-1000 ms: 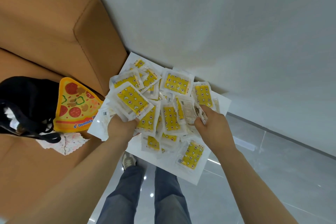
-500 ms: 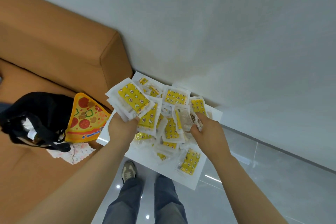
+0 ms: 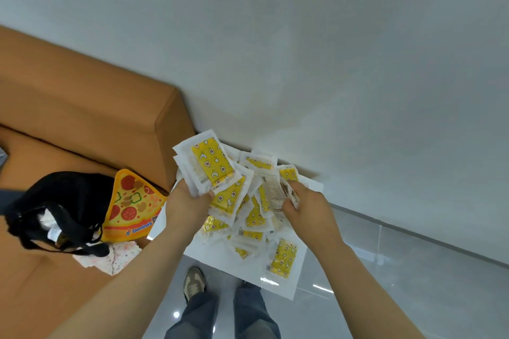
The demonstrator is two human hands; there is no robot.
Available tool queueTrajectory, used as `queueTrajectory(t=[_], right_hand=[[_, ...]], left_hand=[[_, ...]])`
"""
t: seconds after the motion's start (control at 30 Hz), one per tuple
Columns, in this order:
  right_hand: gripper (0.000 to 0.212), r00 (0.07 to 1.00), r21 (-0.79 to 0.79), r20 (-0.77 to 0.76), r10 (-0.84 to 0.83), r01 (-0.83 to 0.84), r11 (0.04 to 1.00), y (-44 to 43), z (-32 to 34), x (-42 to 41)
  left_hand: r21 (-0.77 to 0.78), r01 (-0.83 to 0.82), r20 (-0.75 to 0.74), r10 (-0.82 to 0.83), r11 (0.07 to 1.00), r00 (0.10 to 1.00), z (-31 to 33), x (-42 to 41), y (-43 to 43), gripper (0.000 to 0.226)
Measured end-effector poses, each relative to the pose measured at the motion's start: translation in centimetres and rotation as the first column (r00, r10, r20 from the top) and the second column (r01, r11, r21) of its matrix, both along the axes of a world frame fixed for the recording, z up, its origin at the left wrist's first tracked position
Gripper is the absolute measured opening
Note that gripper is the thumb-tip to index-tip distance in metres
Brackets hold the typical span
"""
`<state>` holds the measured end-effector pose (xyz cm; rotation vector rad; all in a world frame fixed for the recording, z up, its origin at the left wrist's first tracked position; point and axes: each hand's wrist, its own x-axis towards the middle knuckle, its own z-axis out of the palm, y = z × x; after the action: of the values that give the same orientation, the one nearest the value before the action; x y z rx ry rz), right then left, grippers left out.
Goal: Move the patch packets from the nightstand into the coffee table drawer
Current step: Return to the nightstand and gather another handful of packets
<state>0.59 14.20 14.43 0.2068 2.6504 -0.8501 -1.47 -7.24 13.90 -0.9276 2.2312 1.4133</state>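
Several yellow-and-white patch packets (image 3: 283, 257) lie heaped on the white nightstand (image 3: 296, 287) against the wall. My left hand (image 3: 186, 208) grips a fanned stack of packets (image 3: 210, 164), lifted above the left side of the heap. My right hand (image 3: 307, 208) pinches a few packets (image 3: 275, 190) at the right side of the heap, their plain backs facing me. More packets lie loose between my hands.
An orange sofa (image 3: 82, 107) stands at the left, touching the nightstand. On its seat lie a black bag (image 3: 55, 206), a pizza-slice pouch (image 3: 132, 206) and a patterned cloth (image 3: 115, 257). My legs and a shoe (image 3: 194, 282) stand on the glossy grey floor below.
My left hand has raised its stack of packets higher off the heap. The camera has tilted up, so the nightstand sits lower in view. My right hand keeps its hold.
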Motion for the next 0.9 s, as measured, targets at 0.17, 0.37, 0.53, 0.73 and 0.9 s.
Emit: queueTrajectory(t=[0.17, 0.37, 0.53, 0.73, 0.9], right_hand=[[0.042, 0.999, -0.026, -0.04, -0.034, 0.033, 0.999, -0.5, 2.9, 0.1], [0.038, 0.994, -0.029, -0.094, -0.047, 0.044, 0.999, -1.6, 6.7, 0.2], [0.033, 0.989, -0.067, -0.137, -0.06, 0.051, 0.996, -3.3, 10.6, 0.5], [0.033, 0.973, -0.123, -0.205, -0.106, 0.082, 0.989, -6.0, 15.0, 1.2], [0.031, 0.944, -0.149, -0.3, -0.136, 0.095, 0.984, -7.8, 18.3, 2.0]], left_hand=[[-0.043, 0.075, -0.056, -0.077, 0.996, 0.995, 2.7, 0.5, -0.7, 0.032], [-0.032, 0.054, -0.11, -0.057, 0.998, 0.992, 6.0, 1.3, -2.3, 0.026], [0.005, 0.066, -0.212, -0.064, 0.998, 0.975, 9.8, 1.7, -4.0, 0.024], [0.009, 0.073, -0.321, -0.066, 0.997, 0.945, 14.1, 2.4, -6.7, 0.021], [0.032, 0.066, -0.378, -0.049, 0.997, 0.925, 17.3, 2.9, -9.1, 0.025]])
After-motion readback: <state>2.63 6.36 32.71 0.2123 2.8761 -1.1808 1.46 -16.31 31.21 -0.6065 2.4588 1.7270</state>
